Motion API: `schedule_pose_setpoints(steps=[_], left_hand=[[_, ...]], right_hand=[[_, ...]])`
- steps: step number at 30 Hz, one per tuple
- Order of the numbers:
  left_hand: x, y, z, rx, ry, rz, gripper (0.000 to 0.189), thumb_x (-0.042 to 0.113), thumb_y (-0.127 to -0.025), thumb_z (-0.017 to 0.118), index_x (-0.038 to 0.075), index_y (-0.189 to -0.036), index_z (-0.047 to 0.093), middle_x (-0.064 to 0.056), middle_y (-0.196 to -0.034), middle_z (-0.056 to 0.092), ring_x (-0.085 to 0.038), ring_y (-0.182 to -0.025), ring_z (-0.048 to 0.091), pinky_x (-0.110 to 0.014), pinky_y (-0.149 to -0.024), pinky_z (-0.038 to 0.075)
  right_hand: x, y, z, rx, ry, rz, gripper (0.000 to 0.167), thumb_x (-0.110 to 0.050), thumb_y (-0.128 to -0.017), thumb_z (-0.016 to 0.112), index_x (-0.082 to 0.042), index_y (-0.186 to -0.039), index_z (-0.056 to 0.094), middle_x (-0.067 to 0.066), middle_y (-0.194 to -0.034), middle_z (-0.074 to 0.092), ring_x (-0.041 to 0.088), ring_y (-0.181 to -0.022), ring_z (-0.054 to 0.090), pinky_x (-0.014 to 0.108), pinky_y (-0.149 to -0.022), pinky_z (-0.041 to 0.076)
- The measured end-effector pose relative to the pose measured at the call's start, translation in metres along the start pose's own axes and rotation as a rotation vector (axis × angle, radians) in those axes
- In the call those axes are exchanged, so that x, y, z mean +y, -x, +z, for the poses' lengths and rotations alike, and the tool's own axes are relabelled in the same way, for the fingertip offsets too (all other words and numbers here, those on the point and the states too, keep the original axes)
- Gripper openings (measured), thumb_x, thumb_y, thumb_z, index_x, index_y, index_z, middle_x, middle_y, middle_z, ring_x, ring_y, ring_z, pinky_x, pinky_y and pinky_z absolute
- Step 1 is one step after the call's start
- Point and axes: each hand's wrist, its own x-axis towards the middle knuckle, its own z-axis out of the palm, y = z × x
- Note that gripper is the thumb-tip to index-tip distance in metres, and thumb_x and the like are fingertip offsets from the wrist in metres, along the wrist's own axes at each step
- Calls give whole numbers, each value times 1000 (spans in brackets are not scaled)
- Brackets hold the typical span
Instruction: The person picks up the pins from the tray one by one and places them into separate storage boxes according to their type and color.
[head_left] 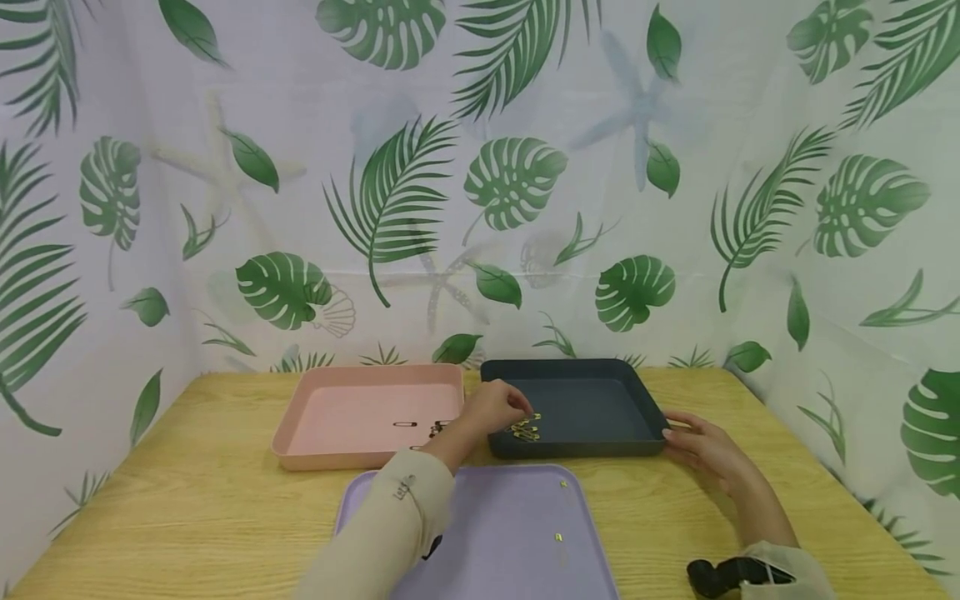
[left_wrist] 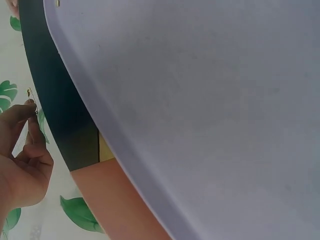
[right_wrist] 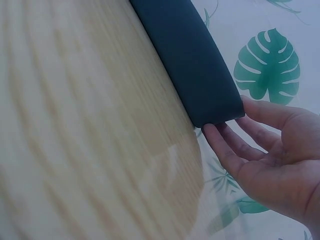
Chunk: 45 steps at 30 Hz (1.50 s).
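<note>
My left hand pinches a gold safety pin upright between thumb and fingertip, over the left side of the dark blue tray. Just under that hand lies a small pile of gold safety pins in the same tray. With its fingertips my right hand touches the tray's front right corner; in the right wrist view the fingers are spread along the outer wall and rim.
A pink tray at the left holds several black safety pins. In front, a lilac tray bears two small gold pins near its right side. All the trays stand on a wooden table before a leaf-print cloth.
</note>
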Motion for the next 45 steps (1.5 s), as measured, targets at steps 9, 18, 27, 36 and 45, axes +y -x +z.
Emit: schedule_pose_setpoints(steps=[9,18,27,36,45], left_hand=[[-5,-3,4,3,17,-35,10,12,-82,66,14,-86,75,6,-82,68,-9,-75,58,-22,-62,45],[-8,-2,5,-1,22,-44,11,11,-83,65,14,-86,75,5,-84,68,-11,-79,59,-23,-63,45],[-10,-3,7,-11,24,-60,12,12,-85,63,16,-86,75,6,-86,67,-11,-80,59,-23,-62,45],[-11,-1,8,11,-8,-70,12,11,-83,65,17,-87,75,7,-84,67,-12,-79,59,-24,-62,45],[-11,0,8,7,8,-76,13,10,-83,64,16,-88,75,7,-84,68,-12,-80,60,-24,-62,45]], right_hand=[[-4,1,2,3,0,7,61,-13,-96,50,12,-140,17,19,-124,47,12,-100,57,35,-90,44],[-6,3,3,9,-12,12,59,-11,-95,50,13,-139,18,16,-122,50,12,-99,57,34,-90,44],[-6,2,3,10,-2,13,61,-13,-95,51,12,-140,18,18,-124,48,14,-100,57,35,-89,44],[-5,2,3,6,-1,5,61,-13,-95,51,12,-140,18,17,-123,48,12,-99,57,35,-90,44],[-5,2,4,11,1,7,60,-13,-95,51,12,-139,19,17,-122,49,11,-98,57,34,-89,44]])
